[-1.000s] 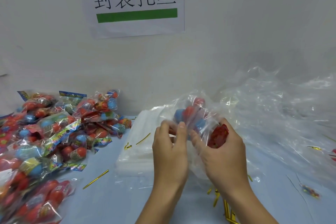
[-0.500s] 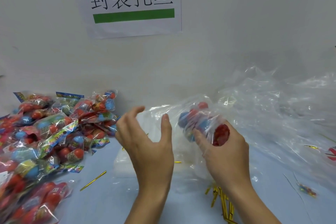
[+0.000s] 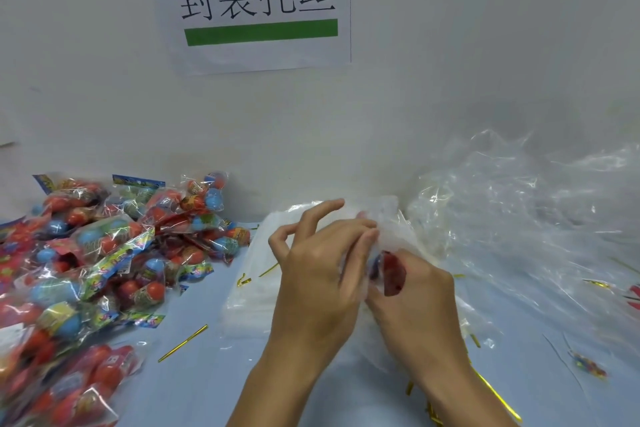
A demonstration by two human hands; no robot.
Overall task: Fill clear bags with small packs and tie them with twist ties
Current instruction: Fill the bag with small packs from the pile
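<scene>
I see a pale blue surface against a white wall bearing a paper sign. My right hand grips a crinkly clear plastic bag holding a red-and-blue small pack. My left hand pinches the bag's top. Colourful packs are heaped at left; a thin gold twist tie lies loose nearby.

Both hands meet over a clear bag holding a red and blue small pack: the right hand grips it from below, and the left hand pinches the film at its top. Left of the hands lies a heap of colourful packs, with a gold twist tie between. Crumpled clear film piles up to their right.
</scene>
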